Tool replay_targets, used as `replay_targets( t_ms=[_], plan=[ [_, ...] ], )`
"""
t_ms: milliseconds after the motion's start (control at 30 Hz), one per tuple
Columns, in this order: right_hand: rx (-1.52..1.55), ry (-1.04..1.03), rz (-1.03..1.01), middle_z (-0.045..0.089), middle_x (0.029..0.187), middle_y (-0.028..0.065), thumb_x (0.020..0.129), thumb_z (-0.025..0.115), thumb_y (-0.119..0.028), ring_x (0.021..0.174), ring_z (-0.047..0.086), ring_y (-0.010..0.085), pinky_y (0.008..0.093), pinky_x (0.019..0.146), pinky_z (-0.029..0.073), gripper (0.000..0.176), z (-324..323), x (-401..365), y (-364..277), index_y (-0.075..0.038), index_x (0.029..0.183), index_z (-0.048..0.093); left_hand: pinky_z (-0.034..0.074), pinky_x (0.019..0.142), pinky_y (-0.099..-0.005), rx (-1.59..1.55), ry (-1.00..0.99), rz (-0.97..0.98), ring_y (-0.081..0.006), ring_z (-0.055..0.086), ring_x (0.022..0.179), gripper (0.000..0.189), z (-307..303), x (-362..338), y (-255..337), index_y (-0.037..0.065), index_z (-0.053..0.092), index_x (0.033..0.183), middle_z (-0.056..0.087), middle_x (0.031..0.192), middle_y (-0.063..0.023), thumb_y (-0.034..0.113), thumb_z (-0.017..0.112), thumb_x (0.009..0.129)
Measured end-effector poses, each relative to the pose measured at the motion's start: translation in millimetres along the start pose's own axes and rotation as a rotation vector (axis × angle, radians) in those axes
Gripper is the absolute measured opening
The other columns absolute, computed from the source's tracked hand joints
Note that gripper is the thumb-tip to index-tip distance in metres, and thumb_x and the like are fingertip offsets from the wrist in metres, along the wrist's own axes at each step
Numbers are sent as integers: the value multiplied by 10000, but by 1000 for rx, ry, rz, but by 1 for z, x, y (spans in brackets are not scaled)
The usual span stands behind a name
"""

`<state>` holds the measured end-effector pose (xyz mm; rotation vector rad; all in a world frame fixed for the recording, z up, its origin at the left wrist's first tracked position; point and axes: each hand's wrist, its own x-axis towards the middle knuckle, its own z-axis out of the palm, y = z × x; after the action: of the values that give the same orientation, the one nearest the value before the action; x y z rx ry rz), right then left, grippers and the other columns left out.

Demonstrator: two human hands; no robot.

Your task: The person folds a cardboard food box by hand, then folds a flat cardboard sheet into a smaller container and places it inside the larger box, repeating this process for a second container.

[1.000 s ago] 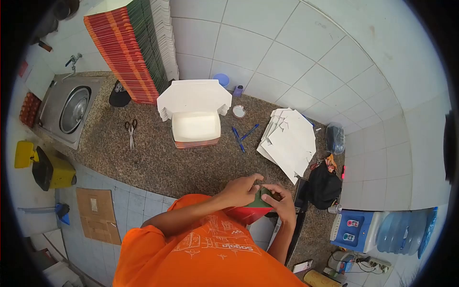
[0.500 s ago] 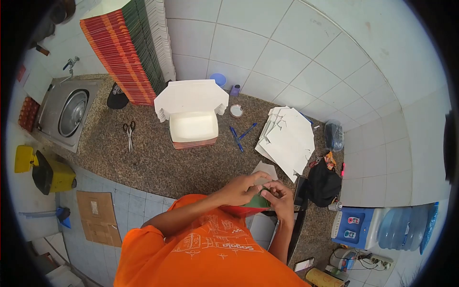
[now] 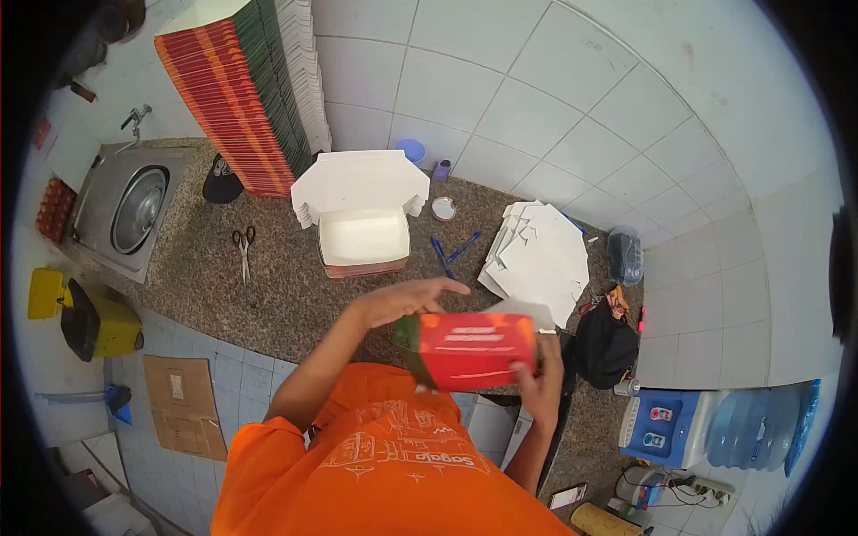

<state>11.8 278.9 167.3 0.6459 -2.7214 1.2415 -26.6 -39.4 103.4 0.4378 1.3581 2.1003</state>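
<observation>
A red cardboard box (image 3: 478, 353) with white print and a green end is held up in front of my chest, slightly blurred. At its right end, my right hand (image 3: 542, 380) grips it with the thumb on the red side. My left hand (image 3: 407, 302) stretches its fingers out just past the box's upper left edge. A white flap (image 3: 523, 310) sticks out on the far side of the box. Beyond it on the counter lies a pile of flat white cardboard pieces (image 3: 541, 259).
Nested open boxes (image 3: 364, 237) sit mid-counter, left of blue pens (image 3: 465, 246). Scissors (image 3: 243, 255) lie farther left. A tall stack of red and green boxes (image 3: 237, 107) leans by the wall. A black bag (image 3: 605, 348) is at right, a sink (image 3: 134, 210) at far left.
The box has turned so its red printed side shows, and it is higher. My left hand has moved left and spread from its closed grip; my right hand now holds the right end.
</observation>
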Motion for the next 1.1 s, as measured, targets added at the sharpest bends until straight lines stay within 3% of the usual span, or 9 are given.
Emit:
replay_targets(
  t_ms=[100,200,400,467,600,700,800,1000,1100],
  plan=[
    [301,219,198,616,1198,138,1044,606,-306,1119,599,284,400,991,454,433,8,-12,30,20,1325,560,501,981,-313,-620,-162,40,-132,607,1174,746,-1,-14,3,10,404,1523,587,1382,-96,347,739,948],
    [232,229,281,604,1304,156,1094,501,-312,1230,565,280,396,1035,435,432,18,-14,40,35,1340,576,567,918,-340,221,43,190,-132,648,1101,524,14,-17,-20,5,551,1385,662,1282,-94,211,759,951],
    [-236,289,115,614,1343,183,1074,524,-274,1230,593,295,400,1020,461,413,30,16,21,12,1360,607,588,624,-256,610,43,150,-106,691,743,220,40,-23,-26,-13,703,1104,725,860,-67,183,685,1006],
    [404,-75,22,659,1174,135,1011,637,-235,1059,642,239,377,945,487,356,37,30,10,8,1268,685,590,626,-255,509,-19,-38,-98,691,754,234,56,-20,-17,-4,703,1121,723,860,-57,199,691,1004],
    [743,-94,70,589,939,47,831,844,-169,871,584,143,323,813,481,334,46,40,-3,-32,1126,764,574,591,-243,99,21,-179,-67,669,685,255,53,-19,-38,17,716,1135,706,819,-31,233,704,1000],
    [279,-419,-195,592,950,58,801,852,-124,893,593,178,323,804,479,343,39,64,-20,-79,1130,763,523,536,-218,-2,96,-290,-63,621,604,247,43,-15,-54,33,719,1121,680,783,-14,254,682,1016],
    [238,-663,23,589,976,66,783,853,-106,911,597,206,334,807,482,361,25,75,-14,-115,1131,758,452,505,-209,-282,214,-338,-63,546,562,330,47,-11,-46,39,726,1021,657,779,0,347,611,1055],
    [179,-110,168,616,1084,96,844,790,-94,983,628,242,361,890,499,300,51,62,-17,-90,1141,749,479,599,-229,-27,277,-167,-44,581,693,348,37,-6,-57,17,716,1020,665,799,12,333,581,1073],
    [403,-270,88,623,1176,130,879,731,-60,1075,627,283,382,977,482,247,54,57,-6,-69,1126,750,481,652,-250,70,251,-44,-41,581,747,322,36,-7,-58,-3,708,1057,672,824,12,302,606,1063]
  ],
)
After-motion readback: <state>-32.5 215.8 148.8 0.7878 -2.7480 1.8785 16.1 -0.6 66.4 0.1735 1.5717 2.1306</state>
